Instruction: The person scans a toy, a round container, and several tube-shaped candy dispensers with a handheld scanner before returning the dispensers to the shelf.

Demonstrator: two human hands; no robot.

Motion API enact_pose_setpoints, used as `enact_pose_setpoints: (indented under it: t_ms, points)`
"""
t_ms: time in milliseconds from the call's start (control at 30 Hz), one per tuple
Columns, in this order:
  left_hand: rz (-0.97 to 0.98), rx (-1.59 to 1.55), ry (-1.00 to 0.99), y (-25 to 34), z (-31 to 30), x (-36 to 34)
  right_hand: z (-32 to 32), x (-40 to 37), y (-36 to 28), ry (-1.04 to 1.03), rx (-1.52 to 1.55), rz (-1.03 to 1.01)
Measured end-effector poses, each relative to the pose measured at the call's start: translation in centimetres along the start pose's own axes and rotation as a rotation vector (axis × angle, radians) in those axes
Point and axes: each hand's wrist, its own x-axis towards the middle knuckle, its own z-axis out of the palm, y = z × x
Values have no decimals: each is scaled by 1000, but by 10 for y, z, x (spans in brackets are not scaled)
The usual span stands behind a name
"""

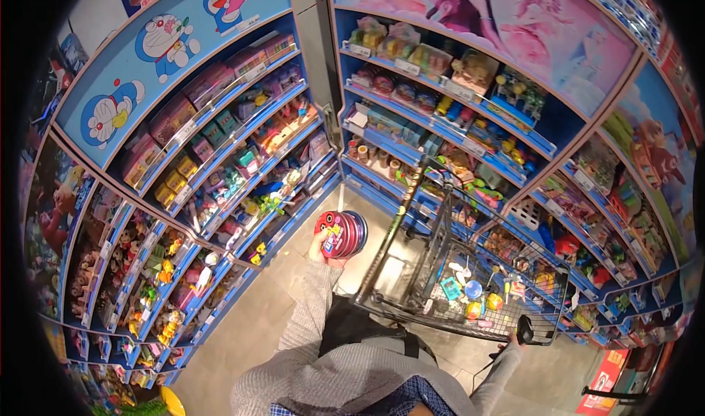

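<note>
My left hand (319,248) is closed on the left edge of a stack of round packages (344,234). The top package is red with printed lettering and a cartoon face, and red and blue rims show beneath it. What is inside the packages cannot be seen. To the right stands a black wire shopping cart (433,317), holding small colorful items, among them a teal box (451,288) and a blue ball-shaped item (473,290). My right hand (512,342) is at the cart's near right side, beside a black rounded part (524,330). Its fingers are mostly hidden.
Tiered blue-edged toy shelves (257,133) curve along the left, and more shelves (440,85) rise ahead and right. Similar round packages (393,88) sit on an upper shelf there. Tiled floor (253,309) shows between me and the left shelves. A red sign (605,379) stands at lower right.
</note>
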Motion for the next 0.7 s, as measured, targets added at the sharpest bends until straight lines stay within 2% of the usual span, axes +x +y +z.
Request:
enact_pose_setpoints:
  t_ms: [100, 133, 267, 333, 367, 400, 433, 467, 533, 633, 700]
  points:
    - [53, 59, 78, 40, -15, 7, 18, -73, -22, -78, 46, -15]
    - [35, 86, 33, 60, -24, 11, 31, -91, -22, -165, 95, -1]
    - [-10, 102, 97, 125, -51, 29, 95, -199, -36, -576, 128, -123]
    - [-6, 116, 88, 158, -57, 34, 137, -259, -36, -562, 24, -212]
    - [-44, 41, 30, 178, -69, 38, 162, -287, -29, -540, 98, -268]
    - [-40, 28, 74, 193, -77, 40, 178, -289, -10, -553, 43, -232]
    - [-34, 42, 101, 206, -80, 40, 196, -311, -12, -491, 29, -457]
    - [-23, 56, 127, 219, -80, 37, 208, -333, -18, -478, -45, -490]
    - [-17, 81, 132, 237, -77, 32, 233, -362, -25, -335, -110, -693]
    - [-17, 61, 156, 253, -85, 22, 253, -383, -37, -127, -451, -792]
    - [-7, 75, 168, 258, -89, 18, 261, -382, -35, -110, -565, -817]
